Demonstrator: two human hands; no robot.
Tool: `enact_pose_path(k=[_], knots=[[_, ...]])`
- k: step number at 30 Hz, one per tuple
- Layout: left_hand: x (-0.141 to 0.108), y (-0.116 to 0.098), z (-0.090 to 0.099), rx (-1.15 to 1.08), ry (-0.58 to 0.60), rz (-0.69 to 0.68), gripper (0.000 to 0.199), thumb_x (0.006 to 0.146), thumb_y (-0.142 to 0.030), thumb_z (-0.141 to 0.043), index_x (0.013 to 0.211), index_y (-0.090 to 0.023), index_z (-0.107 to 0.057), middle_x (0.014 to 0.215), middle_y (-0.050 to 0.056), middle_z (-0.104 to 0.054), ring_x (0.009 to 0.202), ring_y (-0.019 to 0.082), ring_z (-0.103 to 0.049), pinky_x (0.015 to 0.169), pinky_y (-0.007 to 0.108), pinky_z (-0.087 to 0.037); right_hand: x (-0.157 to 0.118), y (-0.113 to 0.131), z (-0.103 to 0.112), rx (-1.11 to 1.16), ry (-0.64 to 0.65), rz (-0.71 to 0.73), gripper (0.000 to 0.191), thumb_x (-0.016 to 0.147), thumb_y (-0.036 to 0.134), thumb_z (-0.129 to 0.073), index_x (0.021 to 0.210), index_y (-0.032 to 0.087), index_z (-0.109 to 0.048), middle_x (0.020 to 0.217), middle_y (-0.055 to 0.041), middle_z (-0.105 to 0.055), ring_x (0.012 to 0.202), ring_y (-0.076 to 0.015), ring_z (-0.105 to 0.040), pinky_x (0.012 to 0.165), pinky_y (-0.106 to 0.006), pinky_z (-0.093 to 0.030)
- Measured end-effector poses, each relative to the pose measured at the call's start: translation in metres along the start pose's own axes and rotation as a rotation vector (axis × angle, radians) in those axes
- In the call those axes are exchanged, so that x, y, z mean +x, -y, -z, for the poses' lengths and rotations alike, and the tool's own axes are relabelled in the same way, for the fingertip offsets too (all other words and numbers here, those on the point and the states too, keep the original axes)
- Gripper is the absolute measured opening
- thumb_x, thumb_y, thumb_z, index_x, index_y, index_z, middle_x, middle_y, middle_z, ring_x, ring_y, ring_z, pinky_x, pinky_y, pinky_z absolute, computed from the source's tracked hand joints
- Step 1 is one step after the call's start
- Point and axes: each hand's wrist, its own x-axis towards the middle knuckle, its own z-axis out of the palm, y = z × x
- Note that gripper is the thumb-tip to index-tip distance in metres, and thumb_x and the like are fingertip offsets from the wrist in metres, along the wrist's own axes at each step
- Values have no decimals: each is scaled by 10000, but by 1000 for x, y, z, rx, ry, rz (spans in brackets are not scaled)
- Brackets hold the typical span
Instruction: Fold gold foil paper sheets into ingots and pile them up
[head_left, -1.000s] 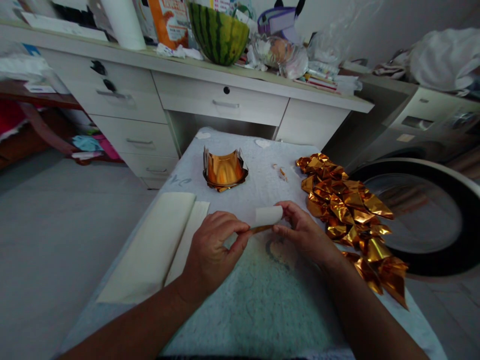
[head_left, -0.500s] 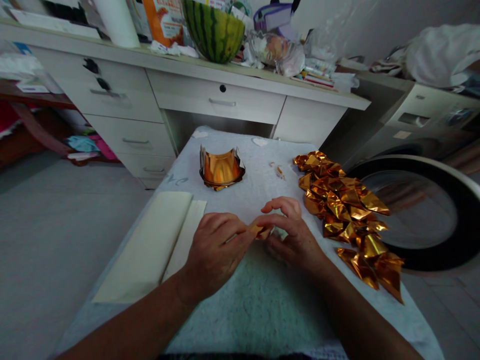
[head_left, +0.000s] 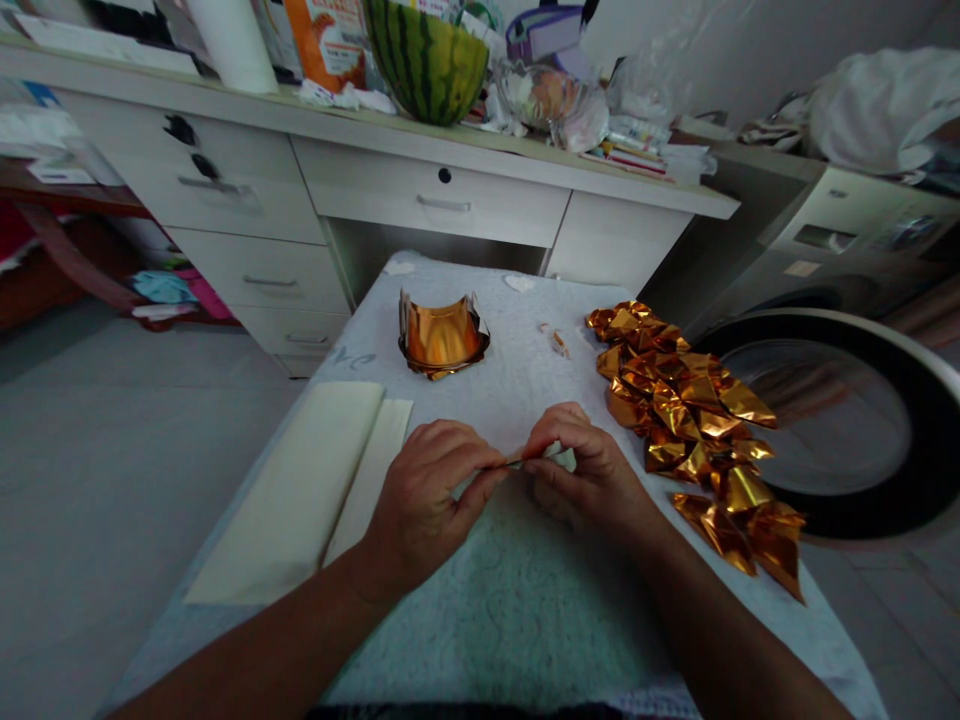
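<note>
White desk (head_left: 622,220) with drawers (head_left: 262,262) beyond the fingers (head_left: 469,460), pale wall (head_left: 802,40) behind it. Right of the fingers, a washing machine (head_left: 862,215), round door (head_left: 825,425) swung open. Grey floor (head_left: 112,450) well off to their left; light dim, cool.

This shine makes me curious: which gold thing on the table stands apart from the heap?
The curved gold stack, beyond the left hand. It stands alone with raised sides, while the folded foil pieces lie clustered right of the right hand.

Foil pile (head_left: 686,395) metallic copper-gold; paper (head_left: 300,490) cream; watermelon (head_left: 431,65) green, dark-striped; cloth (head_left: 495,620) pale blue-grey.
</note>
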Motion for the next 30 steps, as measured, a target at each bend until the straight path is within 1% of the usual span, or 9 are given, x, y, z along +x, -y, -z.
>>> enact_pose_path(k=[6, 12, 17, 24, 30], knots=[[-1, -1, 2, -26, -14, -40, 72, 856, -138, -649, 911, -184, -651, 820, 20, -676, 814, 171, -597, 763, 339, -467, -1, -2, 0, 87, 3, 24, 50, 853, 182, -653, 853, 228, -633, 835, -18, -611, 918, -199, -532, 843, -366, -392], [2, -6, 1, -98, -11, 20, 122, 812, -177, -709, 913, -167, -641, 816, 34, -659, 813, 177, -580, 739, 334, -477, -4, -3, 0, 155, -1, 5, 47, 849, 205, -663, 879, 230, -636, 850, -23, -590, 903, -194, -541, 820, -353, -412], [0, -6, 0, -107, -11, 21, 59, 834, -136, -670, 873, -170, -641, 784, 28, -660, 783, 165, -589, 717, 318, -479, -4, -2, -2, 180, 11, -31, 29, 858, 231, -652, 880, 226, -634, 858, -23, -575, 897, -186, -545, 809, -342, -424], [-1, -4, 0, -117, -13, 8, 79, 829, -106, -656, 873, -169, -635, 785, 27, -667, 779, 165, -603, 718, 313, -481, -5, -1, -2, 235, 32, -68, 78, 872, 297, -651, 886, 224, -626, 864, -18, -561, 877, -175, -546, 800, -331, -417], [2, -8, 2, -163, -9, 64, 44, 830, -140, -657, 836, -170, -624, 748, 24, -647, 743, 163, -589, 677, 306, -472, -5, 0, -3, 247, 39, -101, 66, 850, 264, -668, 889, 226, -630, 867, -11, -543, 877, -173, -537, 790, -328, -410]])
